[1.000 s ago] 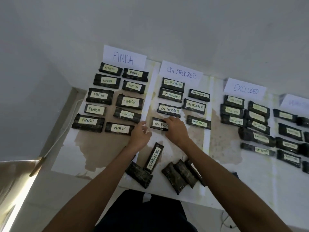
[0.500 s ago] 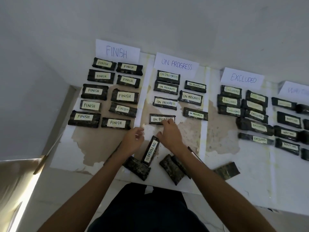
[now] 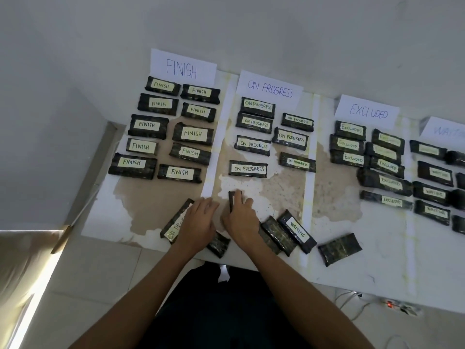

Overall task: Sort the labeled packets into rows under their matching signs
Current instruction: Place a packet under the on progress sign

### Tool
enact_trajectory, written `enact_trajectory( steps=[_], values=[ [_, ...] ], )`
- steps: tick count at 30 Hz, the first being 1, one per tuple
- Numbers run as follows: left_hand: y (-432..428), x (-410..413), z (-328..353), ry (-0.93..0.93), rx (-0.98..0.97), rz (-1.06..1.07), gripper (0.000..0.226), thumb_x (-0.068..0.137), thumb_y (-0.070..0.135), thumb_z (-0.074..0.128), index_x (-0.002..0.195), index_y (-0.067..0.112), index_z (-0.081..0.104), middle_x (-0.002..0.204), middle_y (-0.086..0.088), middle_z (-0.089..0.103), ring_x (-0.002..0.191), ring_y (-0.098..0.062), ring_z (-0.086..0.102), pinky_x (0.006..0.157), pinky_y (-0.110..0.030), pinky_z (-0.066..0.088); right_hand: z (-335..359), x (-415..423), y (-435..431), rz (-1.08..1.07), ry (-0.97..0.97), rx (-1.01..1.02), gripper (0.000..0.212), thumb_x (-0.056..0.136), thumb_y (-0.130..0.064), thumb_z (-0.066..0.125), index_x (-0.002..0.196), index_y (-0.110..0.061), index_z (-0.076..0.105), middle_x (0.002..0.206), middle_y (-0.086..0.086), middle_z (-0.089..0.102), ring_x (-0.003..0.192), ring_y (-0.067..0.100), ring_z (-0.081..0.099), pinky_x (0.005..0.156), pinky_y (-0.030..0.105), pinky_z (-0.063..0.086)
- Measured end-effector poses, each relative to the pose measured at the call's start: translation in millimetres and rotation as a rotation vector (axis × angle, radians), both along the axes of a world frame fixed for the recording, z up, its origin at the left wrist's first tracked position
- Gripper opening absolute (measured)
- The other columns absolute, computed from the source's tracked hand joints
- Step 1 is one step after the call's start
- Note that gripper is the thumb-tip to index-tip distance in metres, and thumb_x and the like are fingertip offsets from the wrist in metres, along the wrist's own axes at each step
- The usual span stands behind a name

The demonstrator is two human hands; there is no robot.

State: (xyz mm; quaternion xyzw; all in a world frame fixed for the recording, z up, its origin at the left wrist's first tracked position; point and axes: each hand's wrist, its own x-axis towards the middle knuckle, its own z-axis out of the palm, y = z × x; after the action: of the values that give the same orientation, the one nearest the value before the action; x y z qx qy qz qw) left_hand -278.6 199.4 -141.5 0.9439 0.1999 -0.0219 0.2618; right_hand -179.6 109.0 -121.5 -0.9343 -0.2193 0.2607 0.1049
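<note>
Four paper signs stand along the wall: FINISH (image 3: pixel 183 68), ON PROGRESS (image 3: pixel 270 88), EXCLUDED (image 3: pixel 368 113) and a cut-off WAITING (image 3: pixel 445 129). Rows of dark labeled packets lie under each. My right hand (image 3: pixel 239 220) grips a dark packet (image 3: pixel 234 199) tipped on its edge, just below the lowest ON PROGRESS packet (image 3: pixel 247 169); its label is hidden. My left hand (image 3: pixel 198 222) rests with relaxed fingers on a slanted packet labeled ON PROGRESS (image 3: pixel 176 222). A WAITING packet (image 3: pixel 297 231) and three face-down packets (image 3: pixel 276 235), (image 3: pixel 219 244), (image 3: pixel 339 248) lie loose near the front edge.
The white sheet (image 3: pixel 364 260) covers a stained floor area against the wall. A power strip with a red light (image 3: pixel 400 306) and cables lie at the lower right. A wooden strip (image 3: pixel 63 238) leans at the left edge.
Both hands drew back from the placed ON PROGRESS packet toward the loose pile. The right hand took hold of the upright packet between the hands; the left settled on the slanted one.
</note>
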Motion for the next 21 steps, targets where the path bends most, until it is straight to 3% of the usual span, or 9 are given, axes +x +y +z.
enact_trajectory(
  steps=[4, 9, 14, 21],
  values=[
    [-6.1, 19.1, 4.5, -0.062, 0.014, -0.026, 0.052, 0.068, 0.004, 0.051, 0.12, 0.007, 0.052, 0.126, -0.016, 0.054, 0.123, -0.03, 0.039, 0.104, -0.04, 0.032, 9.7, 34.0, -17.2, 0.07, -0.078, 0.004, 0.054, 0.092, -0.02, 0.049, 0.14, -0.016, 0.025, 0.117, 0.017, 0.049, 0.095, 0.038, 0.056, 0.076, 0.045, 0.049],
    [-21.2, 49.3, 6.0, 0.0, -0.064, -0.083, 0.052, 0.078, 0.006, 0.053, 0.129, 0.01, 0.047, 0.139, -0.014, 0.043, 0.129, -0.033, 0.037, 0.104, -0.045, 0.034, 18.6, 98.4, -47.4, 0.147, -0.202, -0.063, 0.054, 0.084, 0.001, 0.049, 0.135, -0.012, 0.038, 0.125, 0.015, 0.052, 0.105, 0.037, 0.053, 0.086, 0.045, 0.044],
    [-35.4, 77.7, 1.7, 0.055, -0.061, -0.126, 0.05, 0.081, 0.012, 0.052, 0.131, 0.013, 0.046, 0.141, -0.01, 0.04, 0.13, -0.028, 0.035, 0.102, -0.042, 0.036, 7.7, 149.7, -66.4, 0.254, -0.221, -0.118, 0.047, 0.082, 0.006, 0.05, 0.126, -0.01, 0.048, 0.124, 0.014, 0.053, 0.106, 0.036, 0.052, 0.083, 0.042, 0.043],
    [-49.6, 90.2, -3.4, 0.091, -0.027, -0.117, 0.051, 0.076, 0.01, 0.056, 0.127, 0.007, 0.051, 0.137, -0.019, 0.043, 0.127, -0.035, 0.038, 0.096, -0.047, 0.042, -7.8, 168.1, -82.9, 0.319, -0.211, 0.03, 0.046, 0.08, 0.003, 0.057, 0.124, -0.012, 0.056, 0.121, 0.012, 0.056, 0.104, 0.035, 0.053, 0.078, 0.04, 0.044]
  ],
)
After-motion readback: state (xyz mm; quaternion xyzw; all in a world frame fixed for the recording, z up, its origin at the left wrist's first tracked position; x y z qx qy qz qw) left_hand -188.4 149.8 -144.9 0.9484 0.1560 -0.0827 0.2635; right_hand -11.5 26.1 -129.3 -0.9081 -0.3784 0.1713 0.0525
